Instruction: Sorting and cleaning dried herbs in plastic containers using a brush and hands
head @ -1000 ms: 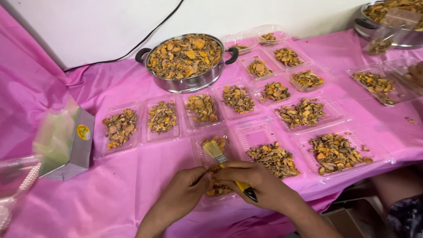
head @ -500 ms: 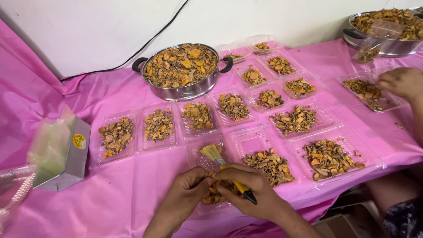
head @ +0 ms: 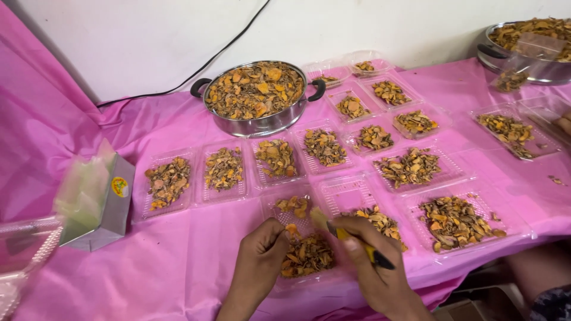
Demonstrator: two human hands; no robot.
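My left hand (head: pixel 257 264) rests on the near-left edge of a clear plastic tray (head: pixel 279 208) that holds dried orange-brown slices (head: pixel 307 255). Its fingers are curled against the slices, and I cannot see whether they pinch any. My right hand (head: pixel 373 261) grips a small brush with a yellow and black handle (head: pixel 363 249), bristles pointing up-left over the same tray. Beside it on the right lies another filled tray (head: pixel 380 221), partly behind my right hand.
A steel pot (head: pixel 257 95) full of the slices stands at the back centre; a second pot (head: pixel 532 44) at the far right. Several filled clear trays cover the pink cloth (head: pixel 178 261). A grey box of plastic bags (head: pixel 101 199) sits left. Another person's hand (head: pixel 562 125) shows at the right edge.
The view has tilted down and left. My hands stay at the near tray, and the brush has dropped lower over it. The other person's hand at the right has drawn back to the edge.
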